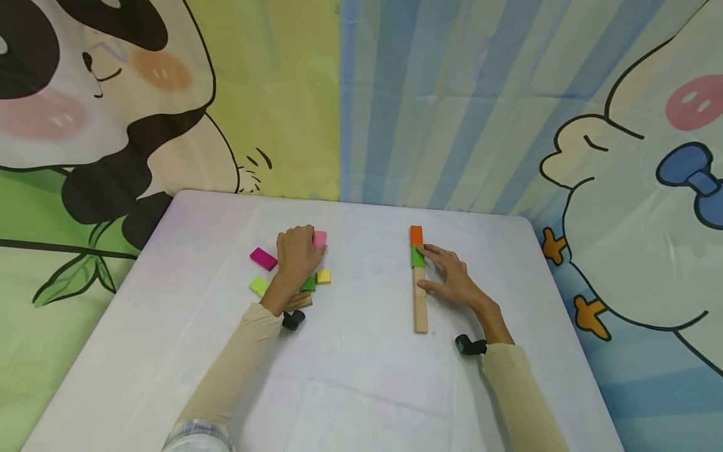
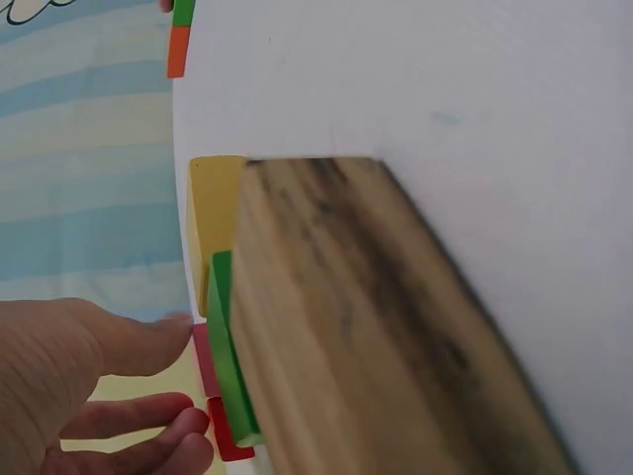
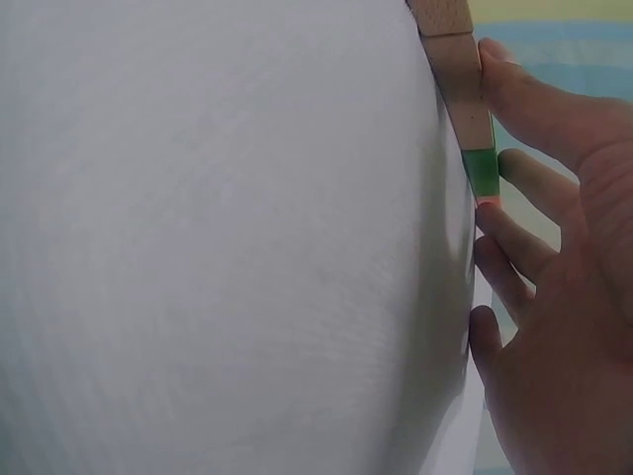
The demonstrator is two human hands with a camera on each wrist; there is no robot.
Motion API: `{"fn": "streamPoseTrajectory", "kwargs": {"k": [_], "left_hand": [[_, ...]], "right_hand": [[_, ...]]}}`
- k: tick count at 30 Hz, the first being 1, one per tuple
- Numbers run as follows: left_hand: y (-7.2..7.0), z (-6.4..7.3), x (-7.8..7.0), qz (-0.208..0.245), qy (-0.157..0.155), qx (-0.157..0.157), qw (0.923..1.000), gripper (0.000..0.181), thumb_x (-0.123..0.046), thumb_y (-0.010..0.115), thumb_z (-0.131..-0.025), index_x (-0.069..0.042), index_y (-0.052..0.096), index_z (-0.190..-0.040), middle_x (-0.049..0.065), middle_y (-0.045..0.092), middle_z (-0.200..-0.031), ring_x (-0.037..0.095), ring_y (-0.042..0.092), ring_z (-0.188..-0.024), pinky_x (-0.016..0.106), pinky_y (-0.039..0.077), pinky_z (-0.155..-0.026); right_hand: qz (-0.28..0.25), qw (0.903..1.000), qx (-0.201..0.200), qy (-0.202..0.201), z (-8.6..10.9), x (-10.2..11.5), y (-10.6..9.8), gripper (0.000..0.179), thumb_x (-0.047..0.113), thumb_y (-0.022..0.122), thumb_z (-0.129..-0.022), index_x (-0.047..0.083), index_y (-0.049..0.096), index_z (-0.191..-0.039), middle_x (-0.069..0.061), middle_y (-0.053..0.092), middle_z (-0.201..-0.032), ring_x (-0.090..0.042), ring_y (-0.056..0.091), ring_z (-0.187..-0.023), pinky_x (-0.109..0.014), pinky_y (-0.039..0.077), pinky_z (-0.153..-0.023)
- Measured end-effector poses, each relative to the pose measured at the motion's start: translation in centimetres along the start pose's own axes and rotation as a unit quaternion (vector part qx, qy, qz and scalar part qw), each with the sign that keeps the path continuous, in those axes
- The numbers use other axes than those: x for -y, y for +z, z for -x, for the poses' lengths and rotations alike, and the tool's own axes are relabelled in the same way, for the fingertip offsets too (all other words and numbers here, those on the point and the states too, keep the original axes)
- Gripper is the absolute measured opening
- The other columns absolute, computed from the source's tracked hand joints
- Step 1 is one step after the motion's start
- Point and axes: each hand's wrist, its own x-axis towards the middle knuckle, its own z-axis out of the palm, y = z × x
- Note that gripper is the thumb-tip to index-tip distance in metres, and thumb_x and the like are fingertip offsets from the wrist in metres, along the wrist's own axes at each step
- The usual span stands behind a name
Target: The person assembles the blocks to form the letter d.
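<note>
The left hand (image 1: 296,252) is reaching to the pink block (image 1: 320,238) on the white table (image 1: 361,364) — whether its bent fingers are gripping it cannot be told. The magenta block (image 1: 262,258) is lying near that hand. The right hand (image 1: 454,279) is spreading its relaxed fingers, touching the green block (image 1: 416,258) and the plain wooden blocks (image 1: 420,311) — these are lining up with the orange block (image 1: 416,235).

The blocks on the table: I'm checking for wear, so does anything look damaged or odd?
One thing: the bare wooden block, large in the left wrist view, has dark streaks along it, unlike the pale wooden blocks lined up at right. It may be natural grain or staining; I can't tell.
</note>
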Motion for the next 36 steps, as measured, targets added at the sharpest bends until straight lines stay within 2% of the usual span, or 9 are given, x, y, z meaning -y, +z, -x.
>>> {"fn": "streamPoseTrajectory", "kwargs": {"k": [6, 10, 13, 16, 20, 24, 28, 31, 36], "left_hand": [[0.2, -0.4, -0.5, 0.018, -0.010, 0.019, 0.9996, 0.029, -0.025, 0.088, -0.093, 0.000, 0.073, -0.092, 0.016, 0.072, -0.081, 0.034, 0.065, -0.076, 0.048, 0.049, -0.077], [0.2, -0.3, -0.8, 0.030, -0.027, 0.048, 0.9980, 0.032, -0.023, 0.088, -0.093, 0.003, 0.077, -0.107, 0.021, 0.072, -0.096, 0.039, 0.070, -0.088, 0.052, 0.054, -0.088], [0.2, -0.1, -1.1, 0.040, -0.044, 0.064, 0.9962, 0.034, -0.019, 0.084, -0.096, 0.001, 0.078, -0.123, 0.025, 0.070, -0.108, 0.042, 0.071, -0.096, 0.054, 0.055, -0.095], [0.1, 0.1, -1.3, 0.062, -0.055, 0.074, 0.9938, 0.032, -0.011, 0.078, -0.099, 0.001, 0.077, -0.129, 0.027, 0.067, -0.114, 0.042, 0.070, -0.098, 0.054, 0.058, -0.095], [0.0, 0.3, -1.7, 0.100, -0.061, 0.083, 0.9896, 0.029, -0.002, 0.072, -0.099, 0.003, 0.076, -0.128, 0.028, 0.064, -0.118, 0.042, 0.070, -0.102, 0.054, 0.061, -0.093], [-0.1, 0.3, -1.9, 0.127, -0.048, 0.093, 0.9864, 0.029, 0.005, 0.065, -0.101, 0.003, 0.077, -0.128, 0.027, 0.070, -0.126, 0.039, 0.071, -0.105, 0.052, 0.061, -0.094], [0.1, -0.1, -2.3, 0.147, -0.029, 0.117, 0.9818, 0.036, 0.007, 0.061, -0.102, 0.002, 0.072, -0.135, 0.022, 0.074, -0.133, 0.035, 0.070, -0.112, 0.051, 0.060, -0.100], [0.3, -0.8, -2.8, 0.160, -0.011, 0.138, 0.9774, 0.035, 0.007, 0.060, -0.101, 0.004, 0.069, -0.135, 0.022, 0.073, -0.133, 0.036, 0.068, -0.118, 0.050, 0.058, -0.106], [0.7, -2.3, -3.8, 0.186, 0.015, 0.173, 0.9671, 0.030, 0.010, 0.064, -0.097, 0.006, 0.072, -0.126, 0.023, 0.074, -0.129, 0.038, 0.068, -0.120, 0.051, 0.057, -0.109]], "right_hand": [[-0.003, 1.0000, 0.002, 0.000, 0.1, 0.1, -0.1, 0.085, 0.032, 0.084, -0.097, 0.019, 0.040, -0.170, -0.014, 0.029, -0.180, -0.045, 0.024, -0.163, -0.072, 0.019, -0.120], [-0.005, 1.0000, 0.003, 0.001, 0.0, 0.2, -0.3, 0.085, 0.032, 0.084, -0.097, 0.019, 0.041, -0.170, -0.013, 0.029, -0.180, -0.044, 0.024, -0.163, -0.072, 0.018, -0.120], [-0.001, 1.0000, 0.003, 0.005, 0.0, 0.3, -0.4, 0.085, 0.032, 0.084, -0.098, 0.020, 0.040, -0.170, -0.012, 0.029, -0.180, -0.043, 0.024, -0.163, -0.073, 0.018, -0.121], [0.000, 1.0000, 0.001, 0.009, -0.1, 0.3, -0.5, 0.085, 0.032, 0.084, -0.097, 0.021, 0.041, -0.170, -0.012, 0.030, -0.180, -0.043, 0.025, -0.163, -0.072, 0.019, -0.121], [0.000, 0.9999, -0.001, 0.014, -0.2, 0.0, -0.2, 0.085, 0.033, 0.084, -0.097, 0.021, 0.041, -0.170, -0.012, 0.031, -0.180, -0.043, 0.025, -0.163, -0.071, 0.020, -0.121], [0.000, 0.9999, 0.002, 0.014, -0.1, 0.0, -0.3, 0.084, 0.033, 0.084, -0.097, 0.021, 0.042, -0.169, -0.012, 0.031, -0.180, -0.043, 0.025, -0.163, -0.071, 0.020, -0.121], [-0.004, 0.9999, 0.004, 0.013, 0.0, 0.2, -0.6, 0.085, 0.032, 0.085, -0.096, 0.021, 0.042, -0.169, -0.012, 0.031, -0.179, -0.043, 0.025, -0.163, -0.071, 0.019, -0.122], [-0.004, 0.9999, 0.005, 0.012, 0.0, 0.2, -0.6, 0.085, 0.032, 0.085, -0.096, 0.022, 0.042, -0.169, -0.011, 0.031, -0.179, -0.042, 0.026, -0.163, -0.071, 0.019, -0.122], [-0.010, 0.9999, 0.001, 0.010, -0.1, 0.1, -0.6, 0.084, 0.032, 0.085, -0.096, 0.021, 0.043, -0.169, -0.011, 0.032, -0.179, -0.042, 0.026, -0.162, -0.072, 0.019, -0.122]]}}
